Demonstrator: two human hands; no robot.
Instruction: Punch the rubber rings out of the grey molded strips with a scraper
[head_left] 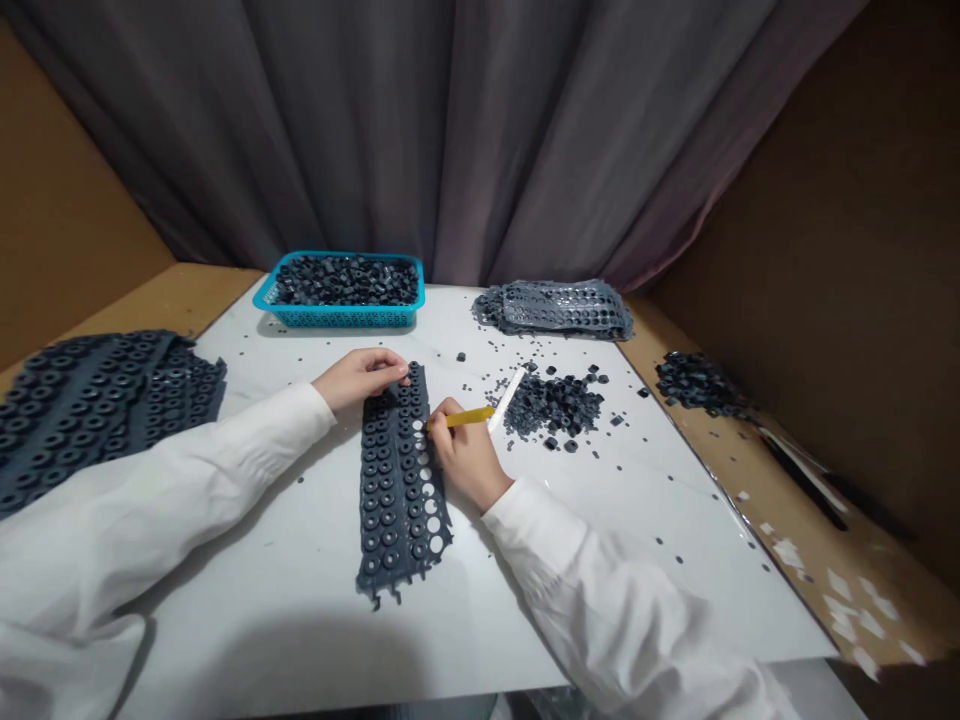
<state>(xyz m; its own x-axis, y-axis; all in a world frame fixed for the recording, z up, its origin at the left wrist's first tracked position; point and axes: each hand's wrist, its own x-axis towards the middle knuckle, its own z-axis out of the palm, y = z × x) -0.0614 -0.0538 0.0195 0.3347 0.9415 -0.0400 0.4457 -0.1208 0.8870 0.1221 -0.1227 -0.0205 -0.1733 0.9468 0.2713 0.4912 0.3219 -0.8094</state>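
Observation:
A dark grey moulded rubber strip (pixel 397 490) lies lengthwise on the white tabletop (pixel 262 620), with rows of small ring-shaped pieces. Along its right side, several round holes show the white top through them. My left hand (pixel 362 378) curls over the strip's far end and holds it. My right hand (pixel 465 452) grips a yellow stick-like tool (pixel 465 417), whose tip rests at the strip's right edge. A narrow white strip (pixel 507 398) lies just beyond the tool. My right hand hides part of the strip's edge.
A turquoise plastic basket (pixel 337 290) full of dark pieces stands at the back. Further rubber sheets (pixel 555 310) lie back right, and a stack (pixel 97 410) lies left. A loose pile (pixel 551 405) sits right of my hand, among scattered bits. Wooden ledges, cardboard walls and a grey curtain surround the table.

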